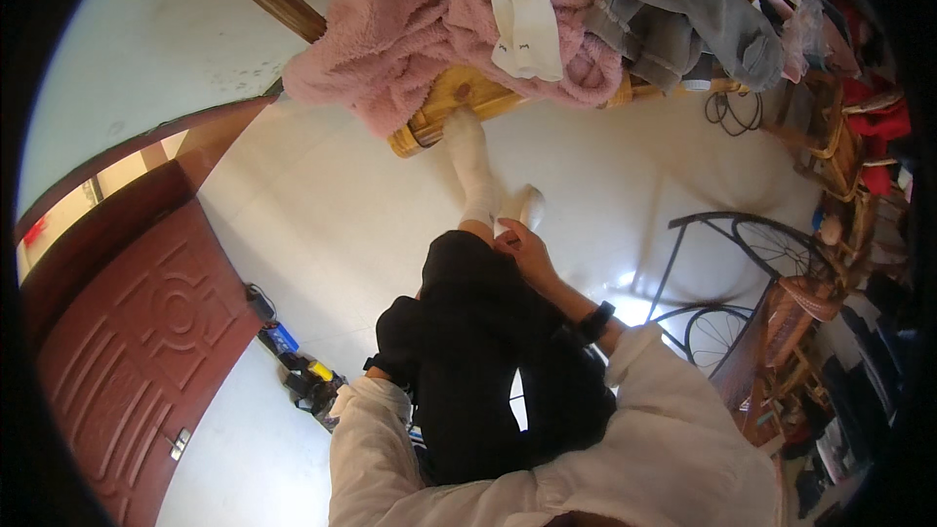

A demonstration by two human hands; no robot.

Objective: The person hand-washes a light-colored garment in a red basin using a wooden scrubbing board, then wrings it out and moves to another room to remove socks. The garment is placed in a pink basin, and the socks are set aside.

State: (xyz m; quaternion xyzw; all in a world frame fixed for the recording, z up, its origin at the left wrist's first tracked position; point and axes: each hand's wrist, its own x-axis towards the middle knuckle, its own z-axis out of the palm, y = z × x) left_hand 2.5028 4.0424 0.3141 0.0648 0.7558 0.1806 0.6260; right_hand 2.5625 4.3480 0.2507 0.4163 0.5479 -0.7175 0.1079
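Observation:
A raised leg in black trousers (476, 315) rests its foot on the end of a wooden bench (457, 99). That foot wears a white sock (468, 150), and bare shin shows between sock and trouser hem. My right hand (528, 252) is beside the shin at the hem, fingers bent; whether they pinch the cloth cannot be made out. My left hand is hidden behind the black trousers, and only its sleeved forearm shows. Another white-covered foot (533, 206) is on the floor. A pair of white socks (516, 7) lies across a pink fleece blanket (410, 22) on the bench.
Grey cloth (692, 22) drapes over the bench at upper right. A black metal frame with wheel shapes (721, 293) stands on the right near cluttered wooden furniture (842, 146). A red-brown door (161, 337) is at left, with tools or small boxes (282, 340) by its edge.

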